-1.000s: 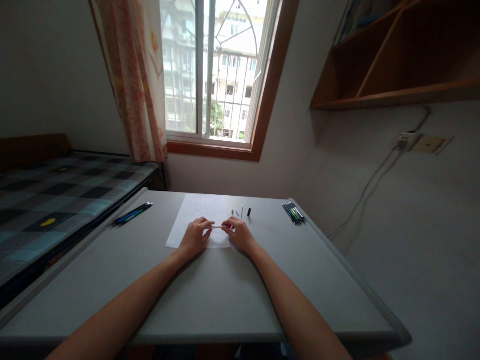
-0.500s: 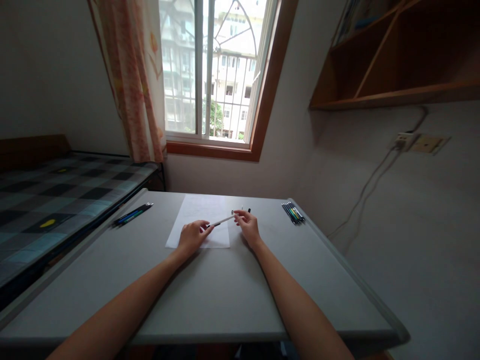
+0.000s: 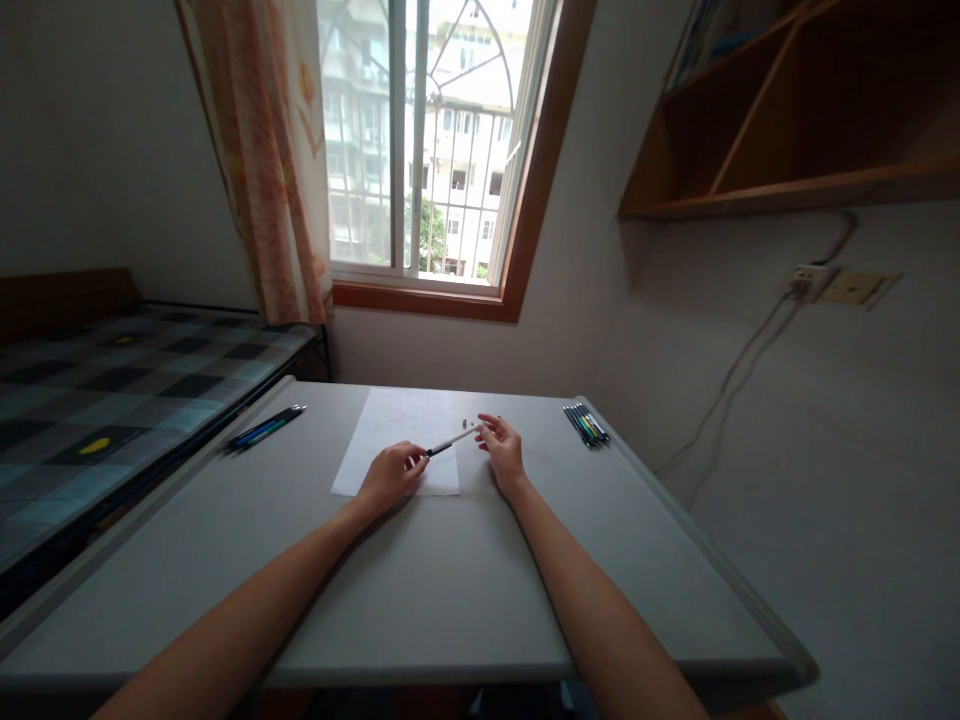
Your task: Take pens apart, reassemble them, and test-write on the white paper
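Note:
Over the white sheet of paper [image 3: 397, 420], my left hand [image 3: 394, 470] pinches the near end of a slim pen [image 3: 450, 442]. The pen is dark close to that hand and pale towards the other end, and it slants up to the right. At its pale end is my right hand [image 3: 502, 450], thumb and fingers closed around the tip, just right of the paper's edge. Small pen parts [image 3: 465, 423] lie on the table beyond the right hand's fingers. Something dark behind that hand is mostly hidden.
On the grey-white table [image 3: 465, 580], several pens [image 3: 266, 430] lie at the left edge and a row of pens [image 3: 586, 425] at the right. A bed [image 3: 150, 370] stands to the left, a window [image 3: 427, 140] ahead, and a wooden shelf [image 3: 780, 190] hangs at upper right.
The right hand has shifted slightly right and its fingers have opened a little. More of the pen's dark section shows beside the left hand. A dark piece behind the right hand has become mostly hidden.

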`<move>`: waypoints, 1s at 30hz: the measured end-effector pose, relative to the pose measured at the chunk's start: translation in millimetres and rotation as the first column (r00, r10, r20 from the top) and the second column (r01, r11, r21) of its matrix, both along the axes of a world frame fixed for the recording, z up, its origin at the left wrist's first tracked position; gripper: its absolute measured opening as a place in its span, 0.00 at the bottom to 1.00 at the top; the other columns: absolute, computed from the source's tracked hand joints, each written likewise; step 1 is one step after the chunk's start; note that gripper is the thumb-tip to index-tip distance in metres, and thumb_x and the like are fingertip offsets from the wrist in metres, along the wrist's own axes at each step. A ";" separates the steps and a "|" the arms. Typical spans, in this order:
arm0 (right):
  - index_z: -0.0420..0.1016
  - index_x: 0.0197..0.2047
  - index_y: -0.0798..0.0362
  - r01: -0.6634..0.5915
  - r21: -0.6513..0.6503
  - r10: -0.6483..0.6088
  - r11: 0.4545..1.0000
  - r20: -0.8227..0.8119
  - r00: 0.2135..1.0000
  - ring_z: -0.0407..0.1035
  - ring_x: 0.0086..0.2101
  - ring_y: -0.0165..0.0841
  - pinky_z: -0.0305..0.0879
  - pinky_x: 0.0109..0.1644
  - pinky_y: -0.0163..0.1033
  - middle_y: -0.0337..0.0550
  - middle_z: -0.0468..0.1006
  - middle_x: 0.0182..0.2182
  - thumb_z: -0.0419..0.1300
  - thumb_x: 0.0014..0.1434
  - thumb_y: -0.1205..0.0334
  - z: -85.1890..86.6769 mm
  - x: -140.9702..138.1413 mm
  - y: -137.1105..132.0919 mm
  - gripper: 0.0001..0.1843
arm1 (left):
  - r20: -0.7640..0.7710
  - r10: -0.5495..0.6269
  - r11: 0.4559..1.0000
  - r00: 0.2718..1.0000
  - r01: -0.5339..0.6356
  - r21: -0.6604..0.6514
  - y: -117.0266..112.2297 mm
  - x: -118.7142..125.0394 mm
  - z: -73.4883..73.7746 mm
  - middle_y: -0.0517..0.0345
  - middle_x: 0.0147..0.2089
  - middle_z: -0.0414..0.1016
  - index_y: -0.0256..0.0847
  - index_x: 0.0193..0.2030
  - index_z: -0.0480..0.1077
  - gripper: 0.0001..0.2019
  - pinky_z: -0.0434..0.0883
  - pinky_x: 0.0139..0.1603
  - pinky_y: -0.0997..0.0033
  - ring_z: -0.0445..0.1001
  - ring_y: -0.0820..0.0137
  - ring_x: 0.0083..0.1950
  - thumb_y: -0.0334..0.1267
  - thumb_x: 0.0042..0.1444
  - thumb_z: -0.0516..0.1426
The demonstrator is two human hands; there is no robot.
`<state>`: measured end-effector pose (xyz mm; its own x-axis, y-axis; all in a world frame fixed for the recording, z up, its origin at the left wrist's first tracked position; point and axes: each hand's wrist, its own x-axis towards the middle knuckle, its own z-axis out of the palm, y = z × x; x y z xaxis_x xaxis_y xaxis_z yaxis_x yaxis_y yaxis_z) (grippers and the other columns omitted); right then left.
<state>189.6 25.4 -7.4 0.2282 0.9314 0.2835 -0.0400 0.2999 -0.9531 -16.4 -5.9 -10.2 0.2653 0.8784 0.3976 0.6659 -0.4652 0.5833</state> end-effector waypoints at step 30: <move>0.68 0.33 0.56 -0.050 -0.024 0.046 0.998 -0.130 0.990 0.69 0.24 0.29 0.62 0.26 0.33 0.41 0.76 0.27 0.64 0.42 0.55 3.9 1.7 -3.0 0.17 | 0.276 0.120 0.990 0.954 -0.136 0.038 3.4 -3.2 3.9 0.56 0.29 0.77 0.39 0.33 0.74 0.15 0.68 0.38 0.68 0.74 0.68 0.31 0.47 0.52 0.53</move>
<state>191.3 22.5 -3.6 0.2160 0.9492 0.2289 -0.1772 0.2686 -0.9468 -19.6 -2.4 -6.2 0.0268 0.8720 0.4888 0.5412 -0.4237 0.7263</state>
